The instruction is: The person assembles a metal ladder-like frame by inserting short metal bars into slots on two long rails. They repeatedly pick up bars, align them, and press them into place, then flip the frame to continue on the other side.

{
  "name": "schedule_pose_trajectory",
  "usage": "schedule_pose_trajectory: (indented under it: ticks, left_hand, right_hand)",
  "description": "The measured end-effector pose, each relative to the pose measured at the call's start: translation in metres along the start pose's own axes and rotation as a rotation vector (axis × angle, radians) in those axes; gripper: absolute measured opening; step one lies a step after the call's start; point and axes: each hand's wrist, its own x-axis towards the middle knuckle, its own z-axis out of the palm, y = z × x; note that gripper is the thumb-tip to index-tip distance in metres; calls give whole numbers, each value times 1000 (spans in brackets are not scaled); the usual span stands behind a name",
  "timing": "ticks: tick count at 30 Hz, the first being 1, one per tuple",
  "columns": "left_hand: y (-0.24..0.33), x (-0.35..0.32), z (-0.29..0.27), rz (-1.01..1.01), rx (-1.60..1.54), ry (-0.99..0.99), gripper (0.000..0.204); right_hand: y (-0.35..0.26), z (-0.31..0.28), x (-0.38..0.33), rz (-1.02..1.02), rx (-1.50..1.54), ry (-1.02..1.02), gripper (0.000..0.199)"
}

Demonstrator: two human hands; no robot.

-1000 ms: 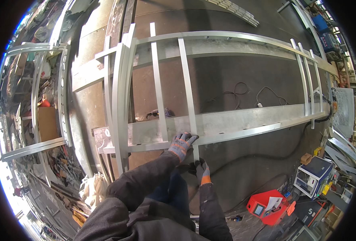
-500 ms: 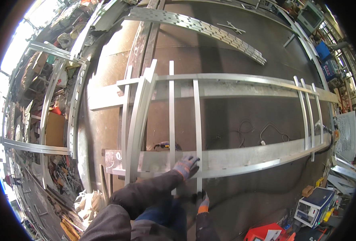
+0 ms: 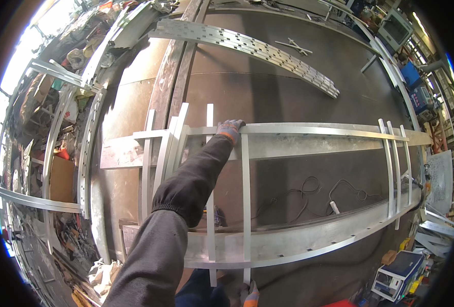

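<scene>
My left hand point(image 3: 230, 129), in a grey glove with an orange cuff, reaches across to the far long aluminium rail point(image 3: 308, 129). Its fingers curl over the rail at the far end of an aluminium crossbar point(image 3: 246, 197). The near end of that same crossbar is held in my right hand point(image 3: 250, 294), low in the picture and partly hidden. The crossbar spans from the far rail to the near slotted rail point(image 3: 329, 245). Just left of it stands a parallel crossbar point(image 3: 210, 240), partly covered by my left sleeve.
Three thin bars point(image 3: 392, 163) cross the rails at the right. More bars point(image 3: 169, 148) lie left of my arm. Beyond, a bundle of perforated profiles point(image 3: 252, 45) rests on the dark surface. A cable point(image 3: 334, 204) lies between the rails; a blue-white machine point(image 3: 400, 276) stands right.
My left hand has moved from the near rail, beside the crossbar, to its far end. The right hand stays at the near end. The view has shifted, so the rails appear lower.
</scene>
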Motion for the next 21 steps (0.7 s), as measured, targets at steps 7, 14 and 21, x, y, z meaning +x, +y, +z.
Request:
schedule_pose_trajectory:
  ticks: [7, 14, 21]
  left_hand:
    - [-6, 2, 15, 15, 88, 94, 35]
    - [-27, 13, 21, 142, -52, 76, 39]
    - [-24, 12, 20, 122, 22, 40, 45]
  right_hand:
    - [32, -2, 31, 45, -7, -78, 51]
    - [-70, 3, 36, -690, -1562, -1, 30]
    - [-229, 193, 92, -747, -682, -246, 53]
